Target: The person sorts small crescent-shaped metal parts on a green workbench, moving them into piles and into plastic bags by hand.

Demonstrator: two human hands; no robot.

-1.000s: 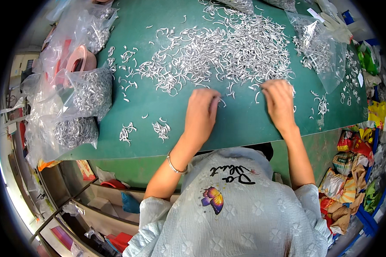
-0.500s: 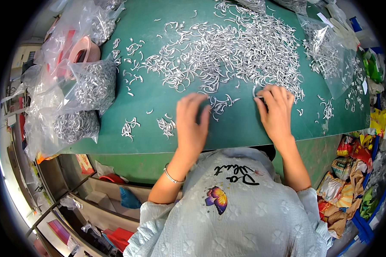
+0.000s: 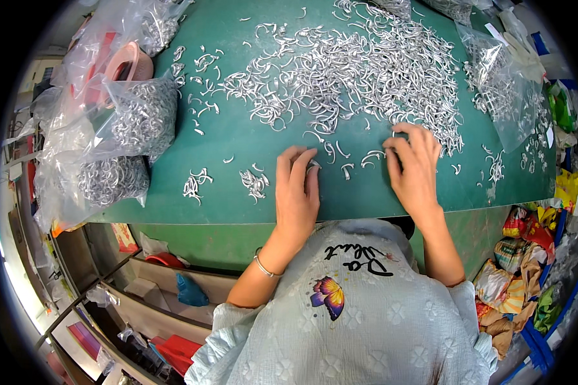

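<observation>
A big heap of small curved silver metal pieces (image 3: 359, 70) is spread over the far half of a green table (image 3: 237, 192). My left hand (image 3: 297, 196) lies palm down on the green surface near the front edge, fingers close together, with its fingertips on one loose piece (image 3: 312, 167). My right hand (image 3: 417, 170) rests palm down at the heap's near edge. Its thumb and forefinger are drawn together over a few pieces, and what lies under them is hidden. Two small clusters of pieces (image 3: 253, 183) lie to the left of my left hand.
Clear plastic bags full of the same metal pieces (image 3: 131, 125) are stacked at the table's left end, with a pink object (image 3: 125, 64) among them. More bags (image 3: 501, 83) lie at the right. Coloured wrappers and bags (image 3: 526, 256) crowd the floor on the right. Shelves (image 3: 141, 301) sit below on the left.
Both hands have drawn back from the heap toward the table's near edge. A few loose pieces now lie between the heap and my fingers.
</observation>
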